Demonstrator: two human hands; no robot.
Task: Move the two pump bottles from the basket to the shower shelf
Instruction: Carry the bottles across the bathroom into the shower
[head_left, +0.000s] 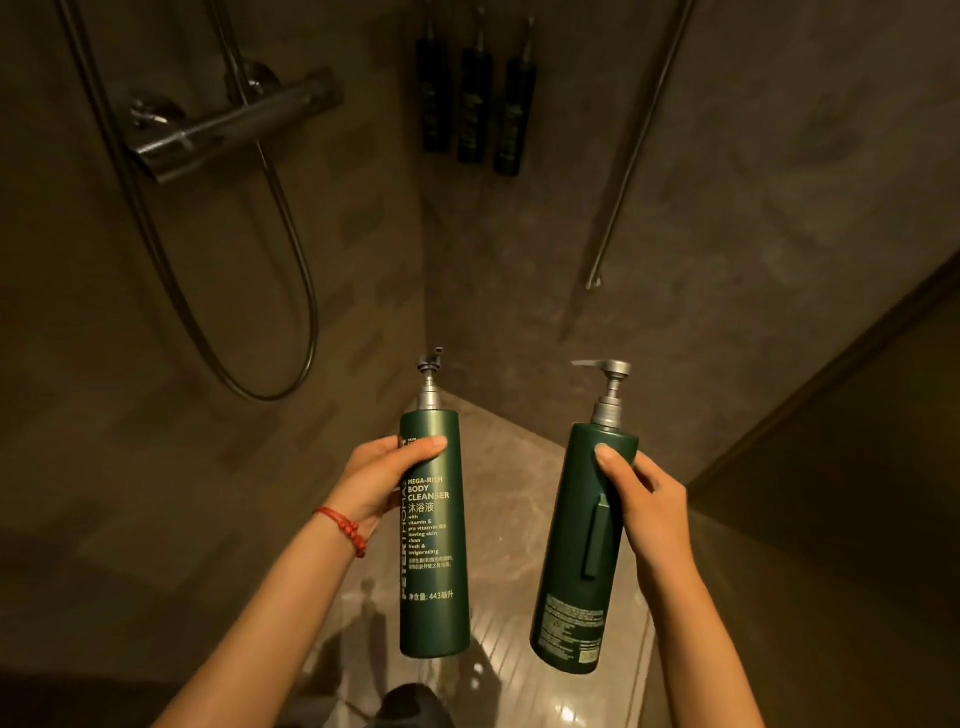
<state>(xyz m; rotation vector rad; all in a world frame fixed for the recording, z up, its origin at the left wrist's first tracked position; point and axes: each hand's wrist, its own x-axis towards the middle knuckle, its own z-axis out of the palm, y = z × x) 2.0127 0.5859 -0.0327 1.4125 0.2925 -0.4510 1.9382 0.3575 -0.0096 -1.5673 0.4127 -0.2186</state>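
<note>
Two tall dark green pump bottles are held upright in the air over the shower floor. My left hand (382, 480) grips the left bottle (434, 571), whose label reads body cleanser and faces me. My right hand (649, 506) grips the right bottle (576, 561), which shows its back label and a raised ridge. Both have grey metal pump heads. High on the back wall, three dark bottles (475, 104) hang in a row on the shower shelf. No basket is in view.
A shower mixer bar (234, 124) with a looping hose (291, 291) is on the left wall. A slanted metal rail (639, 150) runs down the right wall. A dark ledge (831, 467) lies at right. The glossy floor (519, 519) is below.
</note>
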